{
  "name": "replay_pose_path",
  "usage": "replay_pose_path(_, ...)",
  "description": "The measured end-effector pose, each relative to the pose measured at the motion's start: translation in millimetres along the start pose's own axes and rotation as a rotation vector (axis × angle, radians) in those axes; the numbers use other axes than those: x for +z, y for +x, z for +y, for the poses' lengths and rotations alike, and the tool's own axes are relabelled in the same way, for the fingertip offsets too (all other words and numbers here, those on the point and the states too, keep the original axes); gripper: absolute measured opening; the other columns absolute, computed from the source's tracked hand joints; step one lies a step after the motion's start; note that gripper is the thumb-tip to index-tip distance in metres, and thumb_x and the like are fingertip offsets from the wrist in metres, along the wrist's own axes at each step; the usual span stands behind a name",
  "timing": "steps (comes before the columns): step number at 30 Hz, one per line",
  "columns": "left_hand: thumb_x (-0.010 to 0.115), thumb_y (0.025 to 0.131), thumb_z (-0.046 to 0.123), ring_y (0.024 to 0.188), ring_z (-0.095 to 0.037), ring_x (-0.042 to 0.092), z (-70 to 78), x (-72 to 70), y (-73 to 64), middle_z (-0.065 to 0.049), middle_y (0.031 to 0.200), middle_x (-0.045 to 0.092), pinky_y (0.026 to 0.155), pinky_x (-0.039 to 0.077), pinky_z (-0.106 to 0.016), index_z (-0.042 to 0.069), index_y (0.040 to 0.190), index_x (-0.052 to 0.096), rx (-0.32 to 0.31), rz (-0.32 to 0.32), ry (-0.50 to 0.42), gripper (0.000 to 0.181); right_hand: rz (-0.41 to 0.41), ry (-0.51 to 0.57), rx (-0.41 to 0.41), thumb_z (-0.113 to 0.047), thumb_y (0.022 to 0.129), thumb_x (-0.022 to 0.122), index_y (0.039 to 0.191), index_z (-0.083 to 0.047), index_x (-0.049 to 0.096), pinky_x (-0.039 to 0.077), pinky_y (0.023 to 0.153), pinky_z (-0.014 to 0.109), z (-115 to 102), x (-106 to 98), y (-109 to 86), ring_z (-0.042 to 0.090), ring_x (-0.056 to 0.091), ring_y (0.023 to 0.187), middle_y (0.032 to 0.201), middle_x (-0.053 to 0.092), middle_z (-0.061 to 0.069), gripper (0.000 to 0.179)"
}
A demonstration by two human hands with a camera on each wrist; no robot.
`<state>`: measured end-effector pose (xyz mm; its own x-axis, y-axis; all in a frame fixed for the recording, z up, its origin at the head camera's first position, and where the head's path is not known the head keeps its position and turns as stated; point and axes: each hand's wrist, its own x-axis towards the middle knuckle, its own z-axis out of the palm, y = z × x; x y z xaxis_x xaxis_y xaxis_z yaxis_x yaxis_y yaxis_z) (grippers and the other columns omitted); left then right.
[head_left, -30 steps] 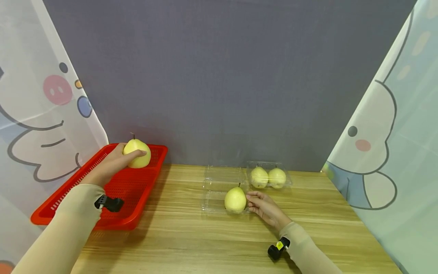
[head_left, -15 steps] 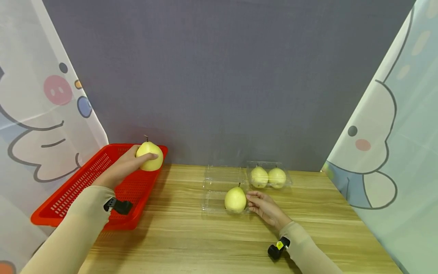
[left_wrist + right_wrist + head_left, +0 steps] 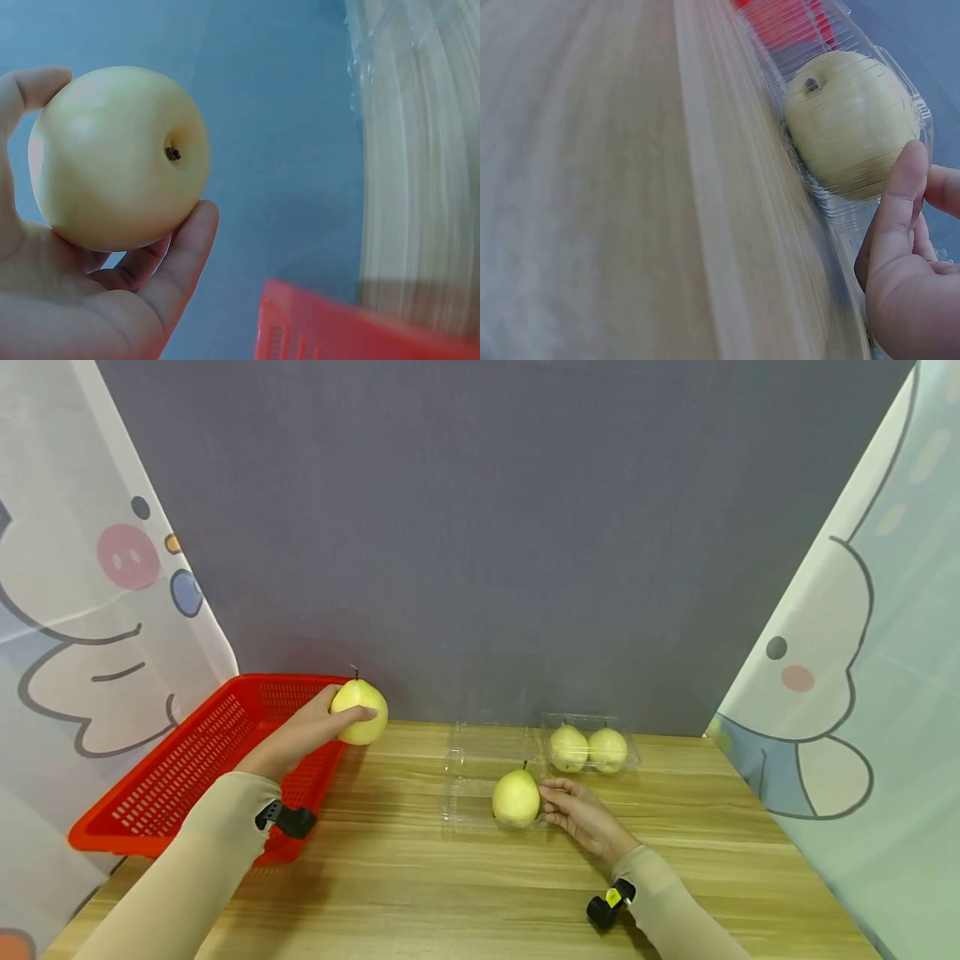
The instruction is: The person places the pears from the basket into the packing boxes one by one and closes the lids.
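Observation:
My left hand (image 3: 307, 731) grips a yellow pear (image 3: 362, 713), its stem pointing up, above the right rim of the red basket. In the left wrist view, thumb and fingers curl around the pear (image 3: 120, 157), and its dark blossom end shows. A clear plastic clamshell box (image 3: 468, 802) lies with its lid folded back on the table. Another pear (image 3: 516, 797) sits in the right part of that box. At the box's right end my right hand (image 3: 585, 818) pinches the rim between thumb and fingers, close beside this pear (image 3: 851, 124), as the right wrist view shows.
A red plastic basket (image 3: 180, 760) stands at the left on the wooden table (image 3: 450, 893). Behind my right hand is a second clear box (image 3: 633, 760) with two pears (image 3: 568, 749) in it. A grey backdrop (image 3: 480, 543) rises behind the table, with printed curtains (image 3: 900, 693) on both sides.
My left hand has carried its pear rightward and slightly down, from over the basket's inside to its right rim. The right hand and the box have stayed where they were.

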<state>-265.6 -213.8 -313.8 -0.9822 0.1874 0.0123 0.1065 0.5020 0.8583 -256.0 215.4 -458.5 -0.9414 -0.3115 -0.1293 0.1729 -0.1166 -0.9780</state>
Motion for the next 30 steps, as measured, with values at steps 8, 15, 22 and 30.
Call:
replay_pose_path(8,0.067,0.092,0.047,0.104,-0.030,0.050,6.6,20.7,1.9,-0.014,0.118,0.051,0.084,0.045,-0.039,0.004,0.136,0.038,0.013,-0.026,0.014,0.068,-0.019,0.004,-0.007,-0.013,0.104,0.056,0.134,0.010,0.040,0.052,0.070,0.018,-1,1,-1.9,0.009,0.056,0.082,0.098,0.056,0.005,0.041)
replay_pose_path(15,0.069,0.090,0.048,0.102,-0.028,0.053,9.9,33.9,1.6,-0.013,0.119,0.053,0.083,0.048,-0.038,0.007,0.135,0.039,0.017,-0.055,0.012,0.068,-0.007,0.003,-0.002,-0.012,0.104,0.055,0.133,0.008,0.041,0.053,0.070,0.018,-1,1,-1.5,0.008,0.056,0.081,0.098,0.056,0.004,0.038)
replay_pose_path(22,0.070,0.089,0.049,0.101,-0.027,0.055,9.4,48.3,4.1,-0.011,0.119,0.056,0.084,0.048,-0.039,0.009,0.137,0.040,0.020,-0.076,-0.005,0.068,-0.004,0.004,0.000,-0.011,0.104,0.055,0.133,0.008,0.041,0.053,0.070,0.018,0,2,-0.2,0.009,0.056,0.081,0.098,0.056,0.004,0.037)
replay_pose_path(30,0.071,0.087,0.048,0.099,-0.024,0.059,9.5,70.3,8.6,-0.009,0.115,0.060,0.085,0.050,-0.039,0.008,0.134,0.045,0.037,-0.103,-0.010,0.067,-0.035,0.012,-0.014,-0.012,0.105,0.054,0.132,0.008,0.042,0.053,0.071,0.018,-1,0,-2.2,0.009,0.056,0.082,0.098,0.055,0.004,0.036)
